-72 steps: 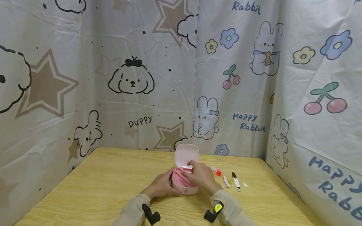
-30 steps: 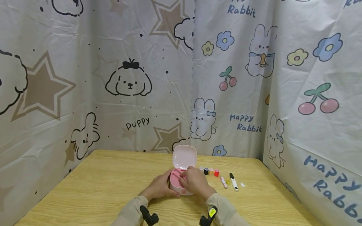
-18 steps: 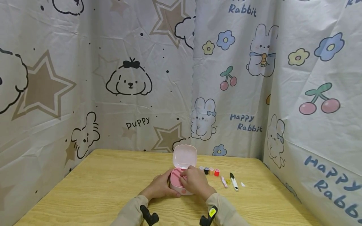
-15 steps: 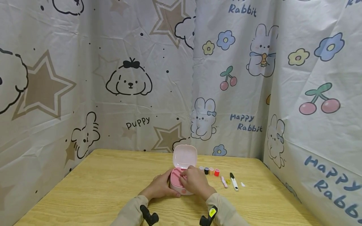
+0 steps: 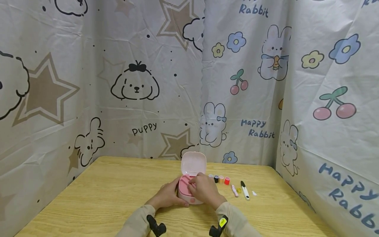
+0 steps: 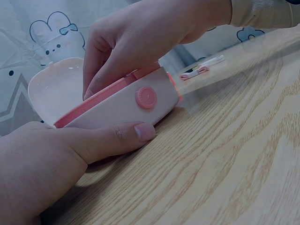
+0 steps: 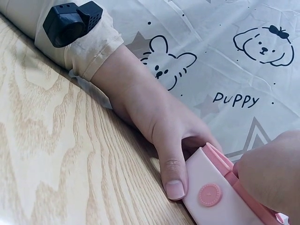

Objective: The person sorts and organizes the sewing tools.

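Observation:
A small pale pink box [image 5: 184, 198] with a round pink button on its front stands on the table, its lid [image 5: 193, 163] tipped back. Inside sits a darker pink tray [image 5: 184, 187] with dividers; its left corner rises above the box rim in the right wrist view. My left hand [image 5: 167, 196] grips the box's left side, thumb [image 6: 117, 139] along the lower front. From the right, my right hand [image 5: 205, 188] reaches over the box with fingers curled down, pinching the tray. Its fingertips are partly hidden behind the hand in the right wrist view.
Right of the box stands a row of small thread spools [image 5: 221, 179], dark, orange and red among them. Beyond them lie a pink strip [image 5: 234, 191], a small yellow item [image 5: 239, 190], a white tool with a black end [image 5: 244, 191] and a small white piece [image 5: 254, 193]. Printed curtains surround the table.
My right hand's fingers, spread over the tray at first, have drawn together and curled down onto it. Most recently the tray's back edge has risen slightly. My left hand keeps its grip.

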Tool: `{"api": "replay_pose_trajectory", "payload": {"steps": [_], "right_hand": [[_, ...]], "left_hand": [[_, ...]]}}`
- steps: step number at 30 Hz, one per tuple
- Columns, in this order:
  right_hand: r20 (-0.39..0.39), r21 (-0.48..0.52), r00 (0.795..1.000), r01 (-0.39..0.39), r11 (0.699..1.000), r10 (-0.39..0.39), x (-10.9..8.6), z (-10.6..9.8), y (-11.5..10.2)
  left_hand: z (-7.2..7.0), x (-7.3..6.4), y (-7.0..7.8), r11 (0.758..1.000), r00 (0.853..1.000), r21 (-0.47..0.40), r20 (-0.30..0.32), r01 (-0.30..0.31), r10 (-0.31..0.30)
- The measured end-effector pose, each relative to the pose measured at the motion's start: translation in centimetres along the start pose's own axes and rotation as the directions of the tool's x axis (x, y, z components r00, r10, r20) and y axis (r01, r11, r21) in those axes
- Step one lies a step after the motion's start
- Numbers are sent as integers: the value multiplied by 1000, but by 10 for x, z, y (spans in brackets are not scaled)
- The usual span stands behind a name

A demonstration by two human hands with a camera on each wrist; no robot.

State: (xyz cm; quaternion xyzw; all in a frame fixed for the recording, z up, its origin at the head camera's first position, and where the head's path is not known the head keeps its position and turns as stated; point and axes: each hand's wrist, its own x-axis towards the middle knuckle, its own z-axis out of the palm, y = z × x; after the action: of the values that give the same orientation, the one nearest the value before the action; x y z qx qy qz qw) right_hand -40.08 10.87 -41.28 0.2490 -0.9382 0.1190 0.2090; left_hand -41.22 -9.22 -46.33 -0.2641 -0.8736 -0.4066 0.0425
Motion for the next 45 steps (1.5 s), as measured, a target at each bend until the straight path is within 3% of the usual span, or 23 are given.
{"api": "replay_pose_trajectory", "payload": {"steps": [12,45], "right_hand": [[1,0,1000,-16,1000,16,1,-3,-1],[-13,-18,999,-33,999,33,2,-14,10]], "left_hand": [[0,0,0,1000,1000,8,-2,25,-25],[0,0,-1,1000,1000,-22,-7,-11,11]]}}
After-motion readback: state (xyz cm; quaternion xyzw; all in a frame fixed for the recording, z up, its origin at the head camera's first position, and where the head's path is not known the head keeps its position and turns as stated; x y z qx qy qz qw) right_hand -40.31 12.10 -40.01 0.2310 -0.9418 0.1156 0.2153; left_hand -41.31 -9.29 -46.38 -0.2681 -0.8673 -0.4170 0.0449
